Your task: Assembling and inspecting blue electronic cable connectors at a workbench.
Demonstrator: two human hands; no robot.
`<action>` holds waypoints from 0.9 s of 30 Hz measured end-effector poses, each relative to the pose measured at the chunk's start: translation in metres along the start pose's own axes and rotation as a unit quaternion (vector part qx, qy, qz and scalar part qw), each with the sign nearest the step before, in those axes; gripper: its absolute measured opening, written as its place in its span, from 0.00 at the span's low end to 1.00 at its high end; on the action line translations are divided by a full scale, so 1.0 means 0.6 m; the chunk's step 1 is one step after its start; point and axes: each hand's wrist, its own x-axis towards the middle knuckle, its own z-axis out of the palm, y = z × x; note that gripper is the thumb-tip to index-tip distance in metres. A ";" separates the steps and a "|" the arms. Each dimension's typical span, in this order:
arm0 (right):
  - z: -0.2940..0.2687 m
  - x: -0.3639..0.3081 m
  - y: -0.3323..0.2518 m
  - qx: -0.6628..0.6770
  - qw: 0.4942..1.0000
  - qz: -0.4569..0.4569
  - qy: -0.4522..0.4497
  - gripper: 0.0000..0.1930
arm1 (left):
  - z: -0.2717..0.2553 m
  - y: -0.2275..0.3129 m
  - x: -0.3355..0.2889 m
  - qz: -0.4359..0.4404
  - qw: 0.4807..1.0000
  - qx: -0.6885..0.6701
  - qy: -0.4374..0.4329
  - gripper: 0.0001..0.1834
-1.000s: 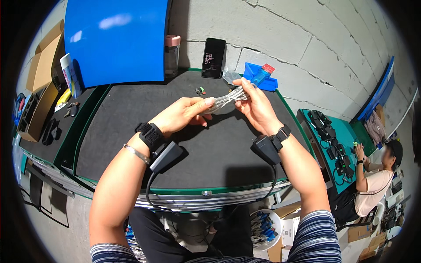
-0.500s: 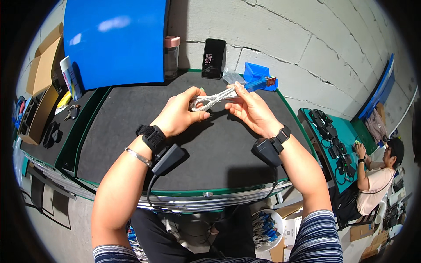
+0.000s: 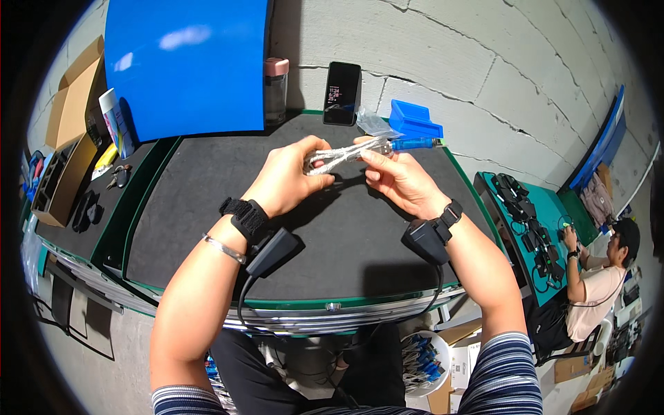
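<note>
Head view: from where I stand, 1 pale cable bundle (image 3: 346, 153) hangs in 2 bare hands, on the wearer's side of the black phone (image 3: 342, 93). The left hand (image 3: 282, 178) curls round its looped end; the right hand (image 3: 404, 185) pinches the other end between thumb and fingers, beside the blue plug (image 3: 413, 143), which sits off to the phone's right. The bundle looks light and springy, likely to fan open; best gripped across all its strands, sparing the plug's neck.
</note>
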 end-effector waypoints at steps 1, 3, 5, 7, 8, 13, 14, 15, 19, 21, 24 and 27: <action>0.001 0.000 0.001 -0.001 1.000 -0.008 -0.017 0.15 | 0.000 0.001 -0.001 0.001 1.000 0.003 -0.017 0.24; 0.002 -0.001 0.004 -0.001 0.999 -0.015 -0.035 0.14 | 0.000 0.004 -0.002 0.005 1.000 -0.002 -0.027 0.23; 0.002 -0.001 0.005 0.006 0.999 0.000 -0.049 0.13 | 0.000 0.007 -0.003 0.008 1.000 0.005 -0.028 0.22; 0.001 -0.001 0.006 0.012 0.999 0.014 -0.050 0.13 | 0.002 0.009 -0.003 -0.019 0.999 -0.025 -0.041 0.22; 0.001 0.000 0.007 0.021 0.998 0.025 -0.058 0.13 | 0.002 0.009 -0.003 -0.043 0.996 -0.051 -0.054 0.21; 0.010 -0.004 0.015 -0.028 0.999 0.015 -0.030 0.12 | 0.004 0.004 -0.002 -0.015 0.999 -0.032 -0.019 0.21; 0.011 -0.005 0.016 -0.034 0.999 0.016 -0.016 0.12 | 0.004 0.003 -0.001 0.011 1.000 -0.029 0.001 0.20; 0.013 -0.004 0.017 -0.036 0.999 0.017 -0.017 0.12 | 0.004 0.001 -0.001 0.010 1.000 -0.030 0.003 0.20; 0.015 -0.002 0.018 -0.073 0.997 0.010 -0.003 0.12 | 0.005 -0.001 -0.001 -0.014 0.993 -0.074 -0.093 0.20; 0.014 -0.001 0.019 -0.099 0.995 0.017 -0.007 0.12 | 0.009 -0.001 -0.002 -0.042 0.982 -0.119 -0.142 0.20; 0.012 0.001 0.019 -0.105 0.994 0.007 0.008 0.13 | 0.015 0.002 -0.005 -0.097 0.931 -0.300 -0.184 0.21; 0.010 0.002 0.018 -0.113 0.994 -0.009 0.010 0.14 | 0.016 0.008 -0.004 -0.095 0.926 -0.313 -0.188 0.22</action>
